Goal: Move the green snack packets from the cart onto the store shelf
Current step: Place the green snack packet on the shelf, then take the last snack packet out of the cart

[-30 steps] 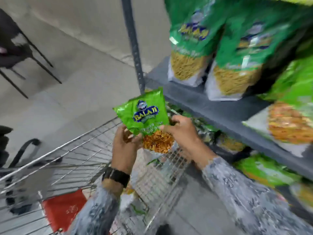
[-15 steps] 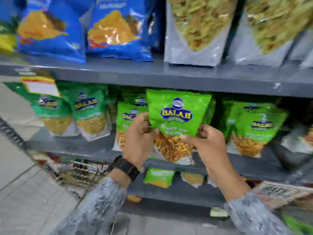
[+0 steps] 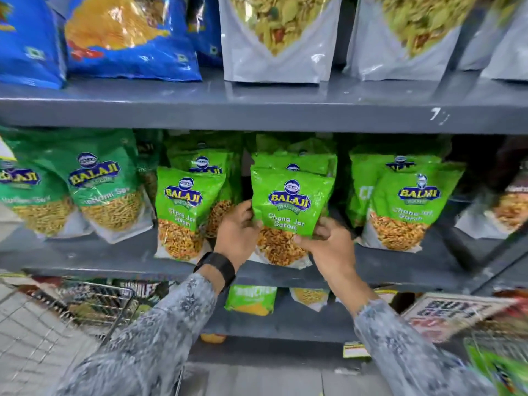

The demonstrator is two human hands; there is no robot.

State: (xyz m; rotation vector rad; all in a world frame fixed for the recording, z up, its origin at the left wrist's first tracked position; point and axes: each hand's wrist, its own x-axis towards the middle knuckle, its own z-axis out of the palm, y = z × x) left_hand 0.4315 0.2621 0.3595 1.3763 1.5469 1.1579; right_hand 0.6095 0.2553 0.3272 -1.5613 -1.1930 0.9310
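A bright green snack packet (image 3: 290, 207) stands upright on the middle grey shelf (image 3: 94, 257), in front of another green packet of the same kind. My left hand (image 3: 238, 231) grips its lower left edge. Its lower right corner is pinched by my right hand (image 3: 328, 247). More green packets of the same kind stand to its left (image 3: 185, 212) and right (image 3: 405, 210). The wire cart (image 3: 71, 312) shows at the lower left, blurred.
Darker green packets (image 3: 97, 184) fill the shelf's left end. The shelf above holds blue bags (image 3: 128, 35) and silver pouches (image 3: 277, 38). A lower shelf carries small green and yellow packets (image 3: 251, 300). A printed sign (image 3: 451, 312) leans at the lower right.
I turned from the cart to the shelf with the packet in both hands. It went from in front of the shelf into the row, and its base now rests on the shelf board.
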